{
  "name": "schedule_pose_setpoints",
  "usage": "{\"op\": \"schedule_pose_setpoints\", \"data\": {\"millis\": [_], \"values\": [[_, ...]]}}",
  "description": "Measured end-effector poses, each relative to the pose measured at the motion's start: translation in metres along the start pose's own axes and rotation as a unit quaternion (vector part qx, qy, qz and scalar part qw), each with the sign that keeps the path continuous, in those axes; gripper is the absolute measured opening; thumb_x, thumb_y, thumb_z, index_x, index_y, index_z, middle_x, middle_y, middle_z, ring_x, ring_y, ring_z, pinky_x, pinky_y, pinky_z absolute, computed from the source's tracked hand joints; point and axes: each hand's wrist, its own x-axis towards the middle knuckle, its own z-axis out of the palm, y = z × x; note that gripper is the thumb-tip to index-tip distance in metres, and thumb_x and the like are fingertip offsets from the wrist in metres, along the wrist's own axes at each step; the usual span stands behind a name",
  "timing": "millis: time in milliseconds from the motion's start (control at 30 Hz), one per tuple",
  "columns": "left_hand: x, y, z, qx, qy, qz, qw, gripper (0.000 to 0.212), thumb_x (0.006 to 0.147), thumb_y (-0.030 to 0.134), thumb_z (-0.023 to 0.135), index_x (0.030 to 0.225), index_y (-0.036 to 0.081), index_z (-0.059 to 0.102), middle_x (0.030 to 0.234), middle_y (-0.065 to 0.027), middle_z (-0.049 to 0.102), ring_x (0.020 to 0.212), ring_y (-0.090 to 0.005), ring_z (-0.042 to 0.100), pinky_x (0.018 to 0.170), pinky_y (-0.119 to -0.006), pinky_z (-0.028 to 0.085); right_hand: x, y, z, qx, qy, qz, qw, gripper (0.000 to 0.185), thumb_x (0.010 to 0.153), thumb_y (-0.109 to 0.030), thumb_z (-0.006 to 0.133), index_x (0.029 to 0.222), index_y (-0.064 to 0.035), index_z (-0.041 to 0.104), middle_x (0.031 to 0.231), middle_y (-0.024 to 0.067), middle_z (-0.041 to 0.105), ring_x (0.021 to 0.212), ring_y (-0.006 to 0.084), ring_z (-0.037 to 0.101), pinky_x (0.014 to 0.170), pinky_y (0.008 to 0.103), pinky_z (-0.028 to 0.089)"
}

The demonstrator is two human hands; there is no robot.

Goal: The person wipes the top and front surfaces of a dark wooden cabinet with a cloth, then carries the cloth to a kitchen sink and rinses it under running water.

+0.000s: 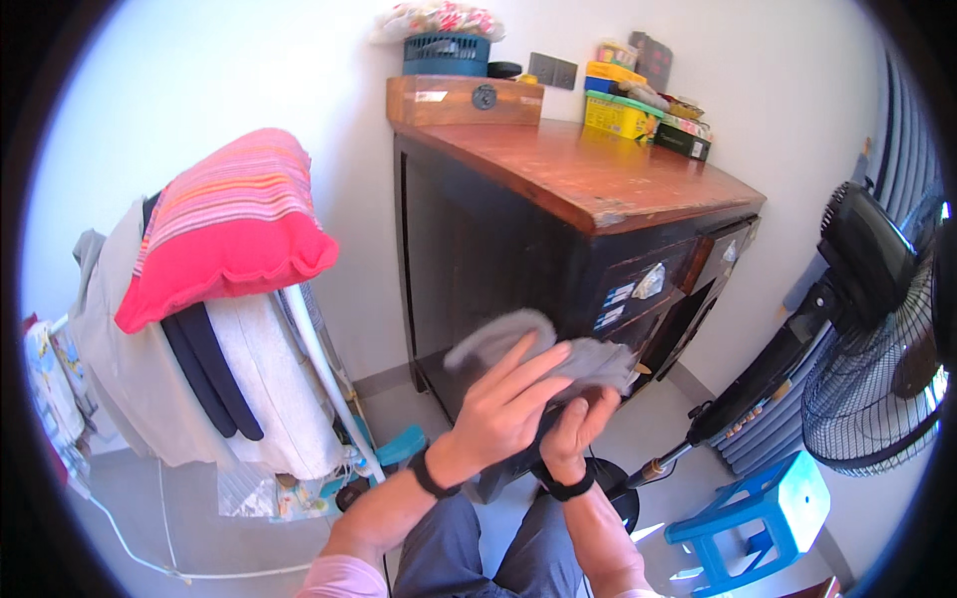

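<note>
A soft grey piece of fabric (602, 362), possibly a sock or small garment, is held in the air before the front corner of the dark cabinet. Its left part is blurred, curving up and over. My left hand (497, 411) lies across the fabric with the fingers long and spread; its thumb is hidden behind. Lower down, my right hand (576, 433) pinches the fabric's right end between thumb and fingers. Each wrist wears a black band. Below the hands are my knees in dark trousers (441, 549).
A wooden cabinet (508, 161) stands ahead, with boxes and a yellow tub (620, 117) on top. Left is a white rack (318, 359) with hung clothes and a striped pink cushion (232, 217). At right are a black standing fan (867, 329) and a blue plastic stool (762, 523).
</note>
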Motion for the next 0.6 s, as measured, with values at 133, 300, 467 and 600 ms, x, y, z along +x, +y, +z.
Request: {"op": "schedule_pose_setpoints", "data": {"millis": [133, 300, 467, 600], "values": [[-0.023, 0.027, -0.012, -0.210, -0.009, -0.221, 0.952, 0.033, 0.075, -0.011, 0.062, 0.105, 0.002, 0.064, 0.122, -0.0177, 0.060, 0.111, -0.0325, 0.060, 0.093, -0.037, 0.049, -0.005, -0.030, -0.018, -0.131, -0.101, -0.126, 0.978, 0.066, 0.090, -0.029, 0.058, 0.144, -0.0020, 0.031, 0.137, 0.0218, 0.042, 0.126, 0.0329, 0.044, 0.105, 0.0434, 0.035], [-0.020, 0.029, -0.023, -0.428, -0.027, -0.317, 0.846, 0.033, 0.086, 0.001, 0.057, 0.119, 0.000, 0.053, 0.140, -0.0204, 0.045, 0.124, -0.0273, 0.051, 0.103, -0.036, 0.041, 0.008, -0.082, -0.006, -0.204, -0.170, -0.122, 0.956, 0.063, 0.074, 0.002, 0.064, 0.135, -0.0028, 0.048, 0.129, 0.0237, 0.052, 0.118, 0.0415, 0.051, 0.101, 0.0460, 0.040], [-0.017, 0.023, -0.037, -0.482, -0.034, -0.314, 0.817, 0.045, 0.093, 0.029, 0.055, 0.127, 0.000, 0.048, 0.150, -0.0195, 0.030, 0.129, -0.0260, 0.045, 0.105, -0.038, 0.037, 0.040, -0.089, -0.025, -0.229, -0.222, -0.133, 0.939, 0.054, 0.060, 0.017, 0.051, 0.108, -0.0006, 0.065, 0.107, 0.0190, 0.063, 0.099, 0.0377, 0.062, 0.087, 0.0416, 0.051], [-0.015, 0.016, -0.037, -0.352, 0.004, -0.323, 0.878, 0.051, 0.094, 0.027, 0.056, 0.137, 0.003, 0.042, 0.153, -0.0166, 0.026, 0.133, -0.0264, 0.040, 0.106, -0.041, 0.037, 0.087, -0.082, -0.034, -0.322, 0.025, -0.241, 0.915, 0.030, 0.070, 0.011, 0.057, 0.097, 0.0013, 0.065, 0.100, 0.0199, 0.066, 0.096, 0.0351, 0.065, 0.087, 0.0388, 0.051]]}}
